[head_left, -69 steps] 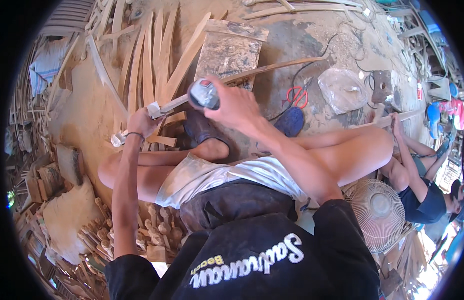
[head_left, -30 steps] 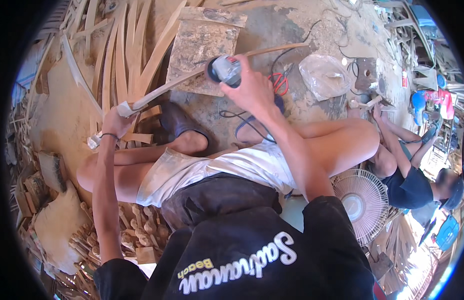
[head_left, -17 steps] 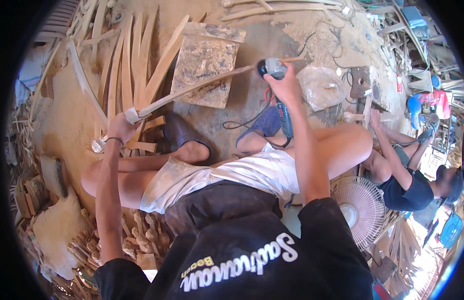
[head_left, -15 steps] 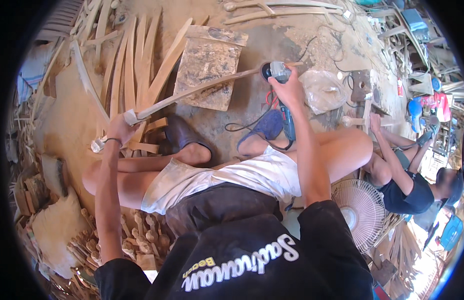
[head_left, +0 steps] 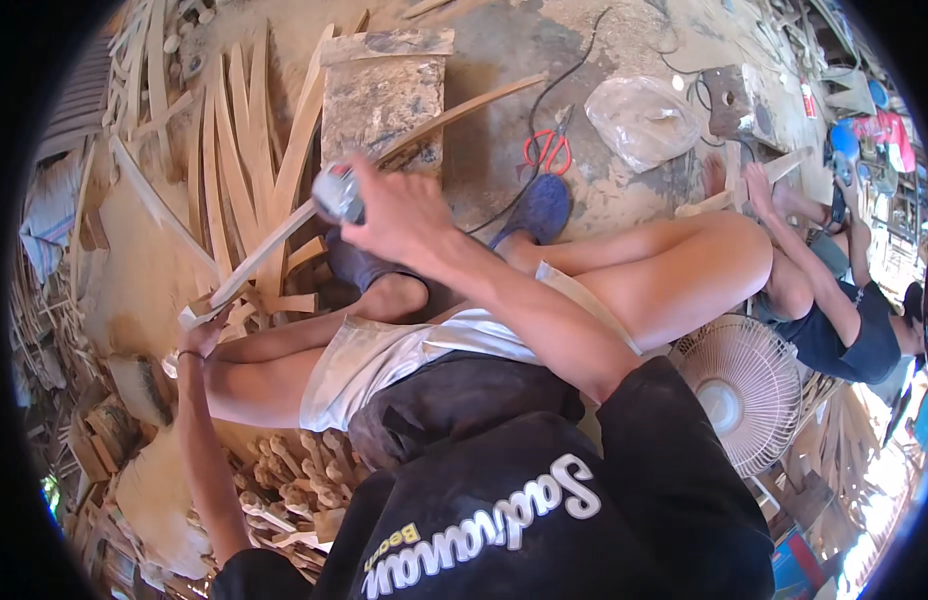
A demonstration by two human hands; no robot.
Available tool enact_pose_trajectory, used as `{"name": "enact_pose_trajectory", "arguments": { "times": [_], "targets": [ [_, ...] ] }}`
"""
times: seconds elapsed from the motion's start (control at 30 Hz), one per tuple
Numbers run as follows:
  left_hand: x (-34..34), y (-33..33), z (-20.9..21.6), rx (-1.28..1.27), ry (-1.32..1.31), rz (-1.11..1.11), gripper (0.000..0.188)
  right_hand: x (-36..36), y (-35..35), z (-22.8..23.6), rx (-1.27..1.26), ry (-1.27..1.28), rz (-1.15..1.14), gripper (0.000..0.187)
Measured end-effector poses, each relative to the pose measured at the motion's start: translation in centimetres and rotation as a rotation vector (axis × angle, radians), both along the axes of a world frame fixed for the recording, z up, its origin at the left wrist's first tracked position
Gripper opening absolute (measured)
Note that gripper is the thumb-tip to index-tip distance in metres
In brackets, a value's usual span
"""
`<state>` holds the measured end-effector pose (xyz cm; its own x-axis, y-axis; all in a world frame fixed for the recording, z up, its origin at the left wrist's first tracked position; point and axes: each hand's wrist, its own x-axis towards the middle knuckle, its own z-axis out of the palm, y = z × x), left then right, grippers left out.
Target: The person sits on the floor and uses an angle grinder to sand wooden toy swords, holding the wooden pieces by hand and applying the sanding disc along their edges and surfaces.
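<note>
A long, slightly curved wooden strip (head_left: pixel 264 254) runs slantwise from my lap's left side up across a worn wooden block (head_left: pixel 384 95). My left hand (head_left: pixel 205 333) is closed around the strip's near end, beside my left knee. My right hand (head_left: pixel 404 212) grips a grey-headed angle grinder (head_left: pixel 339 193) by its head, with the tool against the strip around its middle. The grinder's disc and most of its body are hidden behind the hand and forearm. The strip's far end sticks out past the block's right side.
Several wooden strips (head_left: pixel 249 150) lie fanned left of the block. Red-handled scissors (head_left: pixel 551 152), a black cord (head_left: pixel 572 72) and a clear plastic bag (head_left: pixel 644 122) are on the floor. At right stand a fan (head_left: pixel 734 395) and a seated co-worker (head_left: pixel 834 320). Turned wooden pieces (head_left: pixel 294 475) are piled lower left.
My right hand has brought the grinder from the strip's far end down and left to about its middle. My left hand has moved lower left with the near end. The scissors are now uncovered.
</note>
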<state>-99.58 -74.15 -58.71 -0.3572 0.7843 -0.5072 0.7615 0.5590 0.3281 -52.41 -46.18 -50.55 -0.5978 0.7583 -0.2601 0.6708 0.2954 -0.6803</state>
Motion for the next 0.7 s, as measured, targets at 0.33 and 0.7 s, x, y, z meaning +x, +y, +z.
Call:
{"name": "enact_pose_trajectory", "arguments": {
  "times": [0.33, 0.7],
  "targets": [
    [1.3, 0.4, 1.3, -0.090, 0.074, 0.025, 0.057, 8.9, 6.8, -1.6, 0.019, -0.213, -0.297, 0.080],
    [-3.4, -1.9, 3.6, 0.037, 0.123, -0.004, 0.052, 14.9, 13.8, -4.7, 0.044, -0.243, -0.593, 0.088]
  ]
}}
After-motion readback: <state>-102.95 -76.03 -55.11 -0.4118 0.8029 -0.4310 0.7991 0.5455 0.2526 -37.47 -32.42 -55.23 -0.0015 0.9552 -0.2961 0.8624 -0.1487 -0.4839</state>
